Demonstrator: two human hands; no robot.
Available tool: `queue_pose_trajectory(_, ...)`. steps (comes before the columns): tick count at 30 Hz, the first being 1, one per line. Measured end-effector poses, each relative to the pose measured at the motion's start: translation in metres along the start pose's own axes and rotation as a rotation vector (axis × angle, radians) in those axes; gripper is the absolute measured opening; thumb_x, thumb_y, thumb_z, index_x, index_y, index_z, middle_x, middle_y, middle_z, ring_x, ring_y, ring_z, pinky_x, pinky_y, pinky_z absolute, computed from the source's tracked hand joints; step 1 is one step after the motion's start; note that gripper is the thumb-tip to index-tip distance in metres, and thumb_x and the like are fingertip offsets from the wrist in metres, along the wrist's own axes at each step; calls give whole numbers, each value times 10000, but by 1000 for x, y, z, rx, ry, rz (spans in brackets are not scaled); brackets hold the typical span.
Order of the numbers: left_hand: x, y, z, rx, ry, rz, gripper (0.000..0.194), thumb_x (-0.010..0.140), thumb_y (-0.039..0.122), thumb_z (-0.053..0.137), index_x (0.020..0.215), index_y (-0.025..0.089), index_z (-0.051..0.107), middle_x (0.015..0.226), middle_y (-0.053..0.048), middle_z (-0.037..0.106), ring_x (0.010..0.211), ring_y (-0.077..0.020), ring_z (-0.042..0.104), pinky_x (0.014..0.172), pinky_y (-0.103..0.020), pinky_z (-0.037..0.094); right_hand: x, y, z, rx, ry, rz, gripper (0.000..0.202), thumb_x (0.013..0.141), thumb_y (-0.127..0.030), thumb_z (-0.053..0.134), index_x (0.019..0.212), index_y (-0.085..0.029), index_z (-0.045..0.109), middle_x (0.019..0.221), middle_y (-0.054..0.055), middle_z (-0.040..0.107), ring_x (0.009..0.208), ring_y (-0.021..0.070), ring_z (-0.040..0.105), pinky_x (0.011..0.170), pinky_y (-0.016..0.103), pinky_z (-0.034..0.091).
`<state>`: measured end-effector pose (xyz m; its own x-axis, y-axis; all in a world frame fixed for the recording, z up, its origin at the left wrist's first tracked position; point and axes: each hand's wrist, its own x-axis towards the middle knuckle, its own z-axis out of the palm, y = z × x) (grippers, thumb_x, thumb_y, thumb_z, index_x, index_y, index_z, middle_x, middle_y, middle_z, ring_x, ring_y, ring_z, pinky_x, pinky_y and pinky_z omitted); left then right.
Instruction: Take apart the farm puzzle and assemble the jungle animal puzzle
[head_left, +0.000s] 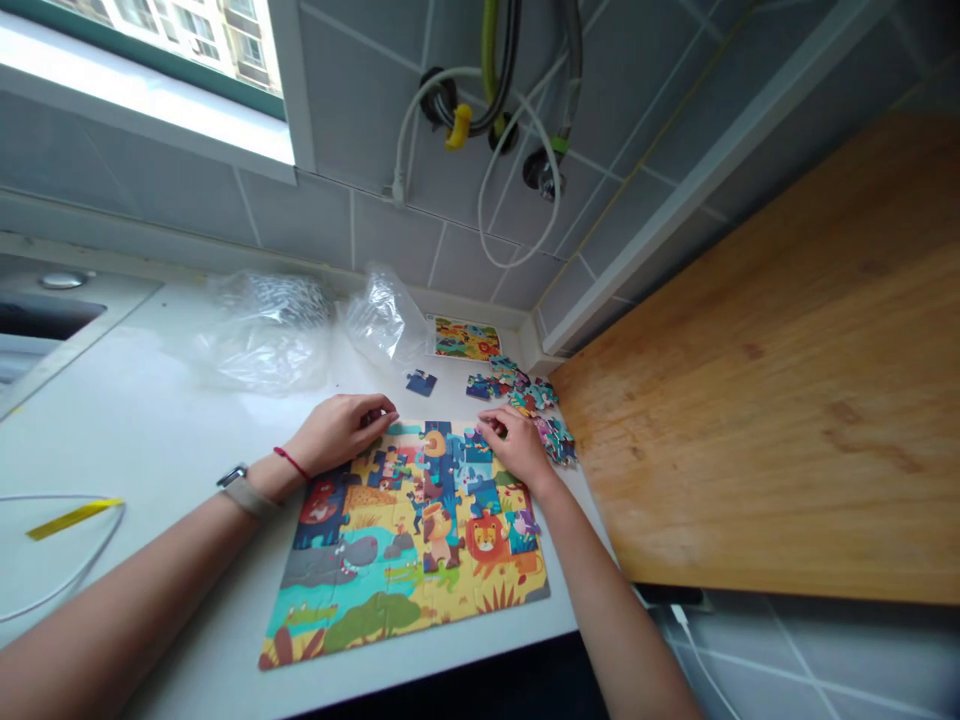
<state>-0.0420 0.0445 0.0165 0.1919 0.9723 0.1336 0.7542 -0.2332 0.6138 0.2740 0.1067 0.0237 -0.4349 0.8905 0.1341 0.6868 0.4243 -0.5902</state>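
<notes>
A jigsaw puzzle with cartoon animals, partly of dark blue pieces, lies on the white counter in front of me. My left hand, with a watch and a red cord at the wrist, rests by its upper left edge. The fingers there are curled together, and I cannot make out anything in them. At the upper right edge, my right hand has thumb and fingers pinched close to the puzzle; what they hold, if anything, is hidden. A loose dark puzzle piece lies beyond the far edge, between the hands.
Loose puzzle pieces are heaped past my right hand, beside a wooden board. A small picture card lies near the wall. Clear plastic bags sit at the back left. A sink and a white cable are at left.
</notes>
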Motion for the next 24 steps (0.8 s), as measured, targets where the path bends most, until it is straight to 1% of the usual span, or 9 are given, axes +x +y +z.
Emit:
queue_pose_trajectory(3, 0, 0, -1, -25, 6, -1, 416, 990, 517, 454, 946, 220, 742, 734, -36, 721, 631, -180, 626, 622, -274, 400, 9, 0, -2, -43, -36, 25, 202, 927, -300, 650, 1048, -186, 765, 852, 29, 695, 745, 161, 628, 747, 289, 518)
queue_pose_trajectory(7, 0, -1, -2, -70, 25, 4, 418, 989, 522, 465, 936, 213, 743, 692, -23, 692, 616, -170, 605, 615, -265, 398, 24, -3, -13, -94, -157, 45, 250, 928, -322, 654, 1101, -176, 760, 793, 14, 693, 715, 162, 625, 754, 290, 515)
queue_pose_trajectory(9, 0, -2, -2, -81, 26, 7, 413, 993, 517, 469, 928, 213, 740, 691, -20, 693, 619, -166, 604, 617, -263, 398, 27, -1, -18, -172, -94, 9, 244, 948, -312, 631, 1095, -173, 767, 903, 58, 721, 834, 193, 660, 855, 328, 526)
queue_pose_trajectory(12, 0, -2, -2, -90, 23, 13, 404, 997, 511, 472, 925, 213, 735, 693, -17, 698, 616, -163, 605, 613, -261, 394, 26, 10, -21, -360, 105, 38, 307, 962, -325, 623, 1205, -182, 745, 1252, 148, 683, 1196, 291, 607, 1061, 442, 469)
queue_pose_trajectory(14, 0, -1, -2, -99, 24, 14, 408, 998, 517, 469, 923, 215, 733, 689, -14, 699, 609, -163, 608, 610, -263, 390, 22, 21, -20, -446, 128, 116, 424, 951, -380, 653, 1333, -197, 683, 1465, 174, 570, 1386, 355, 481, 1141, 528, 402)
queue_pose_trajectory(16, 0, -1, -1, -94, 27, 9, 419, 999, 531, 464, 917, 219, 731, 687, -13, 702, 600, -164, 609, 603, -265, 383, 19, 32, -21, -474, 81, 182, 532, 949, -438, 657, 1425, -204, 613, 1555, 181, 494, 1450, 387, 419, 1165, 574, 369)
queue_pose_trajectory(19, 0, -1, 0, -71, 21, -1, 437, 1002, 554, 453, 921, 226, 729, 710, -21, 720, 614, -175, 627, 602, -270, 384, 17, 42, -25, -472, 71, 215, 518, 974, -437, 608, 1442, -215, 591, 1523, 172, 537, 1396, 372, 493, 1128, 544, 421)
queue_pose_trajectory(22, 0, -1, 1, -62, 10, -3, 450, 1009, 566, 437, 940, 230, 729, 762, -33, 745, 662, -187, 661, 627, -276, 406, 17, 47, -30, -472, 142, 222, 409, 965, -321, 576, 1350, -213, 661, 1400, 164, 633, 1250, 340, 595, 1032, 488, 498)
queue_pose_trajectory(24, 0, -2, 1, -60, 16, -1, 458, 1011, 569, 429, 941, 230, 729, 773, -37, 752, 668, -188, 668, 631, -278, 414, 18, 52, -32, -469, 201, 214, 383, 935, -245, 569, 1295, -204, 696, 1336, 165, 666, 1184, 325, 621, 1004, 461, 511)
